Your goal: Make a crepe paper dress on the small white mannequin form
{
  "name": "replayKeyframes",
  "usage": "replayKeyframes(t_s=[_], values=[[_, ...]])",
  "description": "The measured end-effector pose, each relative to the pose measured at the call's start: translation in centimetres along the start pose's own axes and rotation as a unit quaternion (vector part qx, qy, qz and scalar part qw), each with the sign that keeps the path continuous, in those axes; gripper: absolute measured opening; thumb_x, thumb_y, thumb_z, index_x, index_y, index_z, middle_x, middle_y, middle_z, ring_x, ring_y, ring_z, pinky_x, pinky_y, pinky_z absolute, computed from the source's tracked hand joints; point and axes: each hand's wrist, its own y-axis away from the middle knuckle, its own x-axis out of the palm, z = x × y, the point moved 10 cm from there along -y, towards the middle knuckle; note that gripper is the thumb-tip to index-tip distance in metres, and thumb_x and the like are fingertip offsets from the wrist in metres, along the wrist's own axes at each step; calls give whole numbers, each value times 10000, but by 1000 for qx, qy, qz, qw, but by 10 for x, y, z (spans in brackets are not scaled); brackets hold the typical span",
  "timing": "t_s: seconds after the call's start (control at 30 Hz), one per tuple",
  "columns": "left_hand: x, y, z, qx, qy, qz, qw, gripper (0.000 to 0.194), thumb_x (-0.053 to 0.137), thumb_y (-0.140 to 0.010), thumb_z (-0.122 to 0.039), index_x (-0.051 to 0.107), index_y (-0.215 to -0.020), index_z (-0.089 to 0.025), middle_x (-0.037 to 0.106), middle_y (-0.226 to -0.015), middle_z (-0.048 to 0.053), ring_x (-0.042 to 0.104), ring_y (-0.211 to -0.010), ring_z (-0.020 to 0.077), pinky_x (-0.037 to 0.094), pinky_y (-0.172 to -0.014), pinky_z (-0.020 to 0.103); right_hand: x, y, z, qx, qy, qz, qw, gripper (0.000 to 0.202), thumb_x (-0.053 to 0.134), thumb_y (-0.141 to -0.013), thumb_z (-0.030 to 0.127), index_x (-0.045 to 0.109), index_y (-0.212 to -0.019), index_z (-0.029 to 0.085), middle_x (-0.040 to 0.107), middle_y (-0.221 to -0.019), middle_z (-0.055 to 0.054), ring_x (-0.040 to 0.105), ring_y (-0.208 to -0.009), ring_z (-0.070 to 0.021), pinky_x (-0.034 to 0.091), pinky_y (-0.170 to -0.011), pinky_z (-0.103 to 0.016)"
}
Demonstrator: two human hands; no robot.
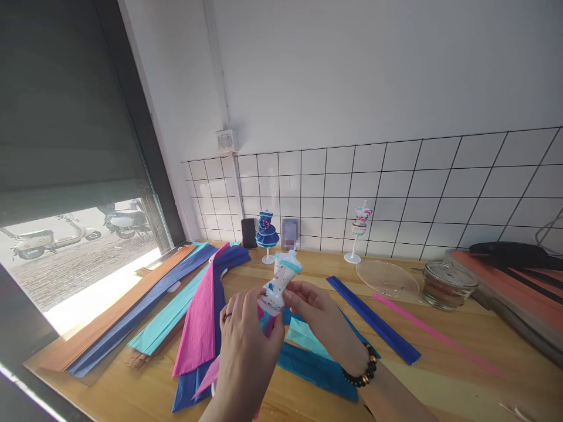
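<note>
A small white dress-form torso [280,280], spotted with blue and pink and banded in turquoise near its top, leans to the right between my hands. My left hand [248,346] is closed around its lower end, with pink paper showing by the thumb. The thumb and fingers of my right hand [319,316] pinch the torso's right side. Beneath my hands lie teal crepe paper [316,372] and a light turquoise piece [308,339]. The base of the held form is mostly hidden behind my left hand.
Orange [127,305], pink [200,316] and blue strips cover the left. Behind stand a blue-dressed form [266,231] and another form [362,220]. Rightward are a blue strip [373,319], a clear disc [387,278], a glass jar [448,285] and an orange bag [505,293].
</note>
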Motion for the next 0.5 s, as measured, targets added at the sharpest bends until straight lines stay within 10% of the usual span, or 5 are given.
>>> replayKeyframes(t_s=[0.27, 0.5], values=[[34, 7, 27, -186, 311, 132, 923, 298, 623, -672, -304, 520, -939, -220, 681, -862, 44, 625, -852, 242, 430, -824, 428, -27, 5, 24, -47, 85, -98, 990, 287, 625, -787, 417, 643, -952, 184, 685, -984, -72, 615, -936, -215, 479, -834, -341], [29, 10, 25, -179, 285, 112, 935, 274, 617, -678, -295, 511, -923, -235, 670, -894, 18, 605, -916, 229, 392, -878, 415, -37, 20, 48, -132, 249, -185, 941, 194, 544, -850, 370, 620, -937, 213, 679, -965, -54, 613, -901, -206, 496, -729, -310]])
